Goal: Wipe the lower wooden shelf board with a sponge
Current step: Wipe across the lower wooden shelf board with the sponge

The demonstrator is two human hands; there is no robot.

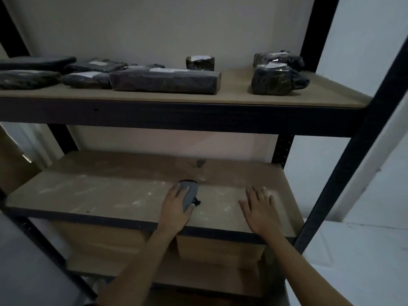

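The sponge, a grey rounded pad with a dark bit at its near edge, lies on the lower board a little right of the board's middle and short of its front edge. The left hand lies over the sponge's left half, fingers laid along its top and thumb curled in at its near end, so the hand holds it down against the wood. To the right of the sponge, clearly apart from it, the right hand rests flat on the board, palm down and fingers spread, touching nothing but the wood. Pale dusty smears streak the board left of the sponge and around the right hand, and a dark stain sits behind the sponge toward the back wall. Above the sponge, the upper board carries dark wrapped parcels. Below the lower board stand brown boxes.
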